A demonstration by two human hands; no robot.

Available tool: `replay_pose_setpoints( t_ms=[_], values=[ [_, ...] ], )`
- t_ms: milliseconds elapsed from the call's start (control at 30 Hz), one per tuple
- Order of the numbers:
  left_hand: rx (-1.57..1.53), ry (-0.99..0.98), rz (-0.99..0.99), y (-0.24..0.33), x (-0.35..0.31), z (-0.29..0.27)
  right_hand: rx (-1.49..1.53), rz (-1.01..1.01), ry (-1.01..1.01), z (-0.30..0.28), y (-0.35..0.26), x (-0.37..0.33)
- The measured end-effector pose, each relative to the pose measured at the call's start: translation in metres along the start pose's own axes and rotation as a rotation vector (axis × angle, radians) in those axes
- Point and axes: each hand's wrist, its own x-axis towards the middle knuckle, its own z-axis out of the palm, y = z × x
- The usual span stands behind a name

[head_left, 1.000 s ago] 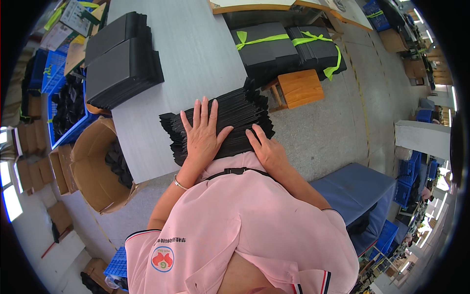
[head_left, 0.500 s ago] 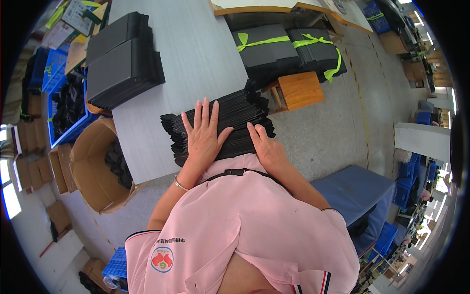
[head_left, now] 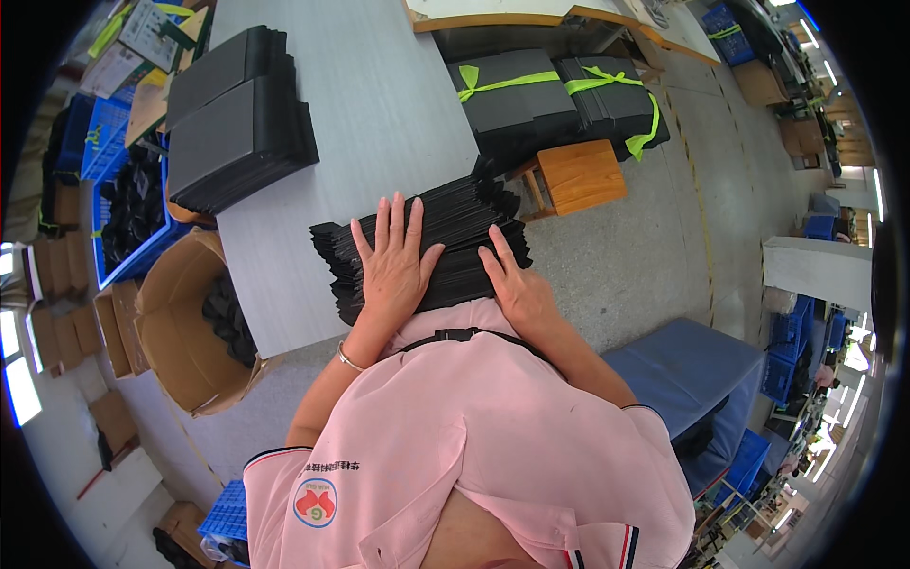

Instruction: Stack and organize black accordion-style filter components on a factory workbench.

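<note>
A row of thin black sheets (head_left: 455, 216), packed edge-up with jagged ends, lies at the table's near edge against my waist. My left hand (head_left: 391, 270) rests flat on the top edges, its fingers spread and thumb out. At the right end of the row, my right hand (head_left: 517, 284) touches the near part of the sheets. Its index finger is stretched out and its thumb stands apart from it; the other fingers are partly hidden. Farther left on the table stands a tall stack of dark grey and black folded pieces (head_left: 213, 142).
The pale table (head_left: 379, 95) runs away from me. Beyond its right side are black bundles (head_left: 517, 109) tied with bright green strips, and a wooden stool (head_left: 583, 177). A cardboard box (head_left: 180, 322) and a blue crate (head_left: 142, 247) stand left. A blue padded cover (head_left: 682, 370) is at right.
My right hand's index finger has straightened and moved up along the sheets, away from the thumb. My left hand has stayed in nearly the same place.
</note>
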Motion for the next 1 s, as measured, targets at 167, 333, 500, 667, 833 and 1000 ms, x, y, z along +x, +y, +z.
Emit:
replay_pose_setpoints(
  t_ms=[167,333,500,667,833,1000],
  values=[
    [-0.007,-0.006,-0.002,0.0,0.0,0.0,-0.109,0.004,-0.012,-0.001,-0.006,-0.004],
    [0.013,-0.002,0.0,-0.001,0.0,0.002,0.181,0.05,-0.009,-0.016,-0.002,-0.001],
    [0.021,-0.003,0.0,0.0,-0.001,0.001,0.24,0.235,-0.215,-0.032,-0.01,0.018],
    [0.013,-0.003,-0.004,0.001,-0.001,0.002,0.058,0.247,-0.212,-0.015,-0.015,0.021],
    [0.018,0.003,-0.006,0.001,-0.002,0.002,-0.003,0.122,-0.024,-0.006,-0.01,0.016],
    [0.016,0.003,-0.005,0.0,-0.003,0.003,0.081,0.133,-0.009,-0.005,-0.01,0.011]
  ],
)
